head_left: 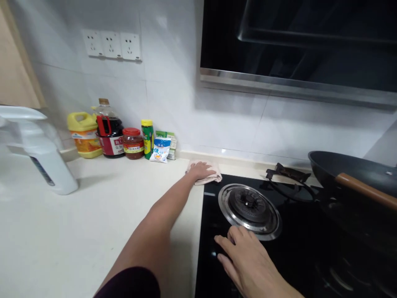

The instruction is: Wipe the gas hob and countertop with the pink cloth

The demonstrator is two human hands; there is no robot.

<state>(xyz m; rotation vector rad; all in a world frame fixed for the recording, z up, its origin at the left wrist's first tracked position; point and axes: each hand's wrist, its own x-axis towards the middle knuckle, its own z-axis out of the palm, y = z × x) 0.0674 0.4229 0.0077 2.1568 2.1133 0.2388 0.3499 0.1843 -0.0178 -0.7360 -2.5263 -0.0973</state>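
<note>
My left hand [201,170] lies flat with fingers spread on a folded pale cloth [214,178]. The cloth rests on the white counter [124,215] by the wall, at the back left corner of the black glass stove [211,248]. Above the front of the stove is my right hand [248,256], its fingers loosely bent and apart, holding nothing. Just beyond it sits the round gas burner [248,207] with its steel ring and no pan support on it.
A white spray bottle [49,161] stands at left. Along the wall are a yellow jug [83,136], a dark sauce bottle [110,132], a red-lidded jar [133,145], a green canister [147,138] and a blue-white packet [160,150]. A wok [359,169], a pan support [291,186] and the range hood [294,78] occupy the right.
</note>
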